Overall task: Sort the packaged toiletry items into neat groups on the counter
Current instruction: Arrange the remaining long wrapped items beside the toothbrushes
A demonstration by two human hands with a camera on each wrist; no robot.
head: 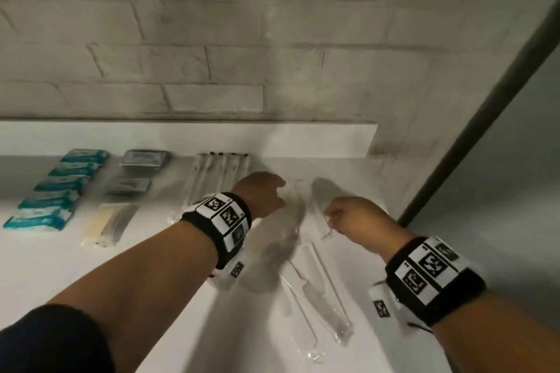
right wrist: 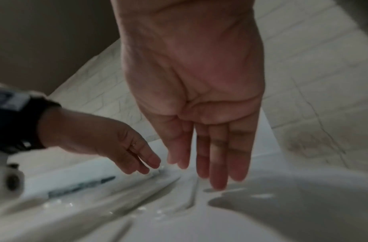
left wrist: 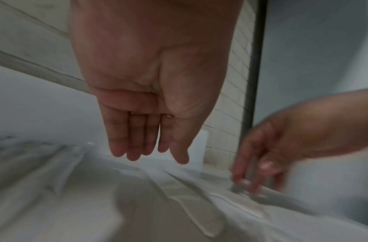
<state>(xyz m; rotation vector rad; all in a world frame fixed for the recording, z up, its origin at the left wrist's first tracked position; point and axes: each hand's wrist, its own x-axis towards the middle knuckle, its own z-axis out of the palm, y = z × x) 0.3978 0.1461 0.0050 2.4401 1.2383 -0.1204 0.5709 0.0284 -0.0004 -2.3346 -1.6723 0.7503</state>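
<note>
Counter [head: 91, 275] white, closed at the back by a raised white ledge [head: 303, 139] under a pale brick wall [head: 212, 54]. Closed on the right by a dark upright frame [head: 460, 142], just beyond the right wrist.

Sorted groups along the back left, each in its own line and apart from the next:
- teal packets [head: 57, 191], a column running from the ledge toward the near edge;
- grey packets [head: 142, 159], beside them to the right;
- cream packet [head: 106, 224], at the near end of the grey group;
- wrapped sticks [head: 221, 172], packed side by side against the ledge.

Loose clear sleeves [head: 318, 281] unsorted right of centre, lying askew and overlapping, pointing toward the near edge. One further clear sleeve [head: 315, 209] between the two hands; contents too blurred to identify.

Left hand [head: 262, 194]: fingers straight and relaxed, close together, hanging just above the counter. Holds nothing.

Right hand [head: 354, 218]: fingers straight, pointed down, tips touching the sleeve between the hands. Not curled round it.

Open room: bare counter near left, in front of the sorted groups, and a narrow strip between the wrapped sticks and the ledge's right end. Little clearance on the right, between the loose sleeves and the frame.
</note>
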